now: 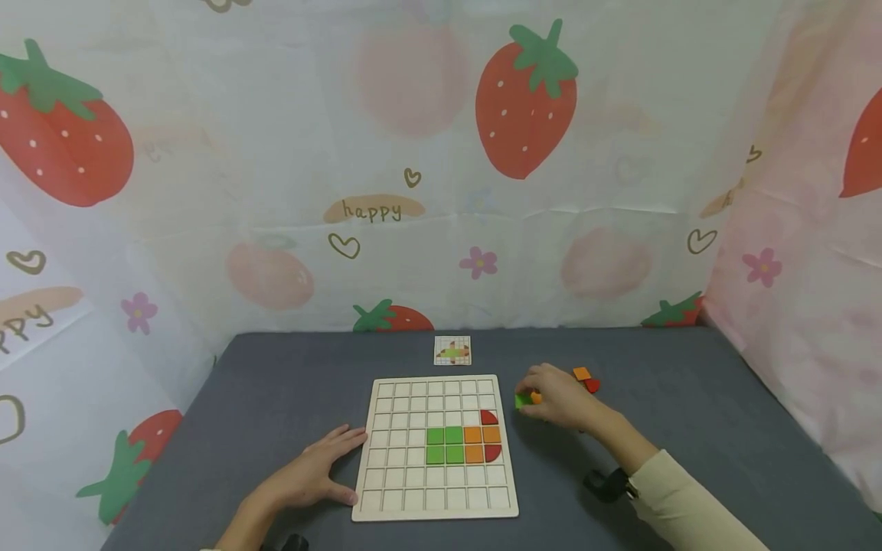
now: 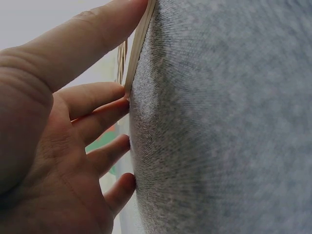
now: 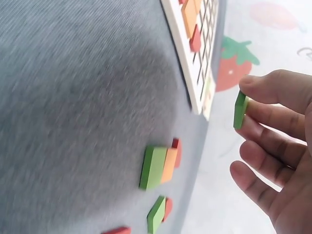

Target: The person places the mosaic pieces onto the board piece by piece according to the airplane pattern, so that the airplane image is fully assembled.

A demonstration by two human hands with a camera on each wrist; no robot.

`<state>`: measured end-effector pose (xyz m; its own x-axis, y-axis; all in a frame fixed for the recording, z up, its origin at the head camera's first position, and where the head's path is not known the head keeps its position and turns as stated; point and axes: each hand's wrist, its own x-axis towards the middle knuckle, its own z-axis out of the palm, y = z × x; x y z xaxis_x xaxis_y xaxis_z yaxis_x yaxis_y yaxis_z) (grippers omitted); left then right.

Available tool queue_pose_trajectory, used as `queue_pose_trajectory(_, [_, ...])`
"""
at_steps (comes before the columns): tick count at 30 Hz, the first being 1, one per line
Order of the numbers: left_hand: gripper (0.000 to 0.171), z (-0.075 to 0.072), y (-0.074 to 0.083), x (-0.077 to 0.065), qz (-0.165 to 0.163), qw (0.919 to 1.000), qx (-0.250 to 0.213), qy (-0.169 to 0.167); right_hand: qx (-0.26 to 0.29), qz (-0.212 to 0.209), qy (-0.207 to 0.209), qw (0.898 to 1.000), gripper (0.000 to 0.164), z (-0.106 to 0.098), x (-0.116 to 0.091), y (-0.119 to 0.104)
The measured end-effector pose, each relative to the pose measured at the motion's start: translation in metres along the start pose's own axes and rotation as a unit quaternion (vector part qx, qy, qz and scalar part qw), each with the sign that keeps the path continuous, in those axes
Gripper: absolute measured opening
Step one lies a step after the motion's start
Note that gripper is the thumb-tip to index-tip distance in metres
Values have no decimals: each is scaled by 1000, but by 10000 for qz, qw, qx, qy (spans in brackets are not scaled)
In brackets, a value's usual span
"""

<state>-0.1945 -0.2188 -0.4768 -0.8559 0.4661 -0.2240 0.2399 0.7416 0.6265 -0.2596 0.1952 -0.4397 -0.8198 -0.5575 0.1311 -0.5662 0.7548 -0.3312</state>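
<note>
A pale wooden grid board [image 1: 396, 459] lies on the dark table. On its right side sit several green square tiles [image 1: 444, 445], 3 orange tiles [image 1: 473, 435] and 2 red quarter-round tiles [image 1: 489, 417]. My left hand [image 1: 310, 471] rests at the board's left edge, fingers spread, thumb and fingertips touching the rim. Right of the board, my right hand [image 1: 558, 394] pinches a green tile [image 3: 240, 109] between thumb and fingers, held above the table. Below it in the right wrist view lie another green tile [image 3: 153, 168], an orange tile [image 3: 168, 165] and a red tile [image 3: 178, 152].
Behind the board lies a small card [image 1: 452, 350] with a coloured grid pattern. Beyond my right hand are a loose orange tile [image 1: 582, 373] and a red tile [image 1: 592, 386]. A strawberry-print cloth [image 1: 441, 153] hangs around the table's back and sides.
</note>
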Motion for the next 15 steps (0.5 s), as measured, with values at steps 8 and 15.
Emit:
queue_pose_trajectory(8, [98, 0, 1, 0, 48, 10000, 12, 19, 69, -47, -57, 9999, 17, 4, 14, -18])
queue_pose_trajectory(15, [98, 1, 1, 0, 100, 9999, 9, 76, 111, -226, -171, 9995, 19, 9, 27, -30])
